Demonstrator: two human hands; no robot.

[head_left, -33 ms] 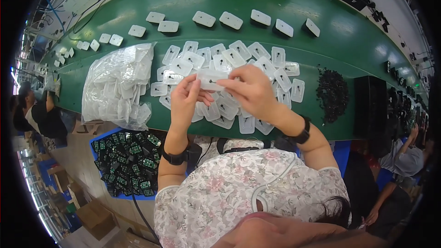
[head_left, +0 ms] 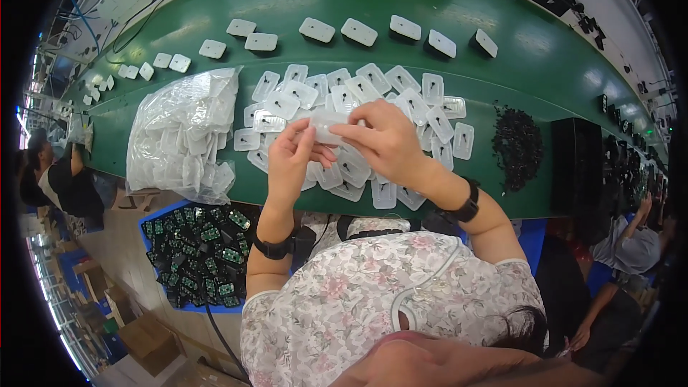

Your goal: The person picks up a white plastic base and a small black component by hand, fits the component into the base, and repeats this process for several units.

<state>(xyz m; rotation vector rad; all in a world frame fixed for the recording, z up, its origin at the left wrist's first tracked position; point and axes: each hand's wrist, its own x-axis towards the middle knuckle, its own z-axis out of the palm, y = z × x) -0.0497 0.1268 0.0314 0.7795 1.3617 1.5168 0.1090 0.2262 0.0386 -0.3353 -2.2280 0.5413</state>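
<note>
A translucent plastic cover [head_left: 327,117] is up in both hands above the pile, its long axis roughly left to right. The left hand [head_left: 288,156] has its left end between thumb and fingers; the right hand [head_left: 390,140], nearly closed, pinches and partly hides its right end. Round-cornered covers [head_left: 364,89] surround it; left, a crinkly bag [head_left: 183,129]; right, gritty black bits [head_left: 517,147]

Along the tabletop's [head_left: 469,190] near edge, passage is blocked by a bulging bag [head_left: 179,129] and scattered trays [head_left: 464,141]; a narrow gap is left before the black heap [head_left: 518,147].
</note>
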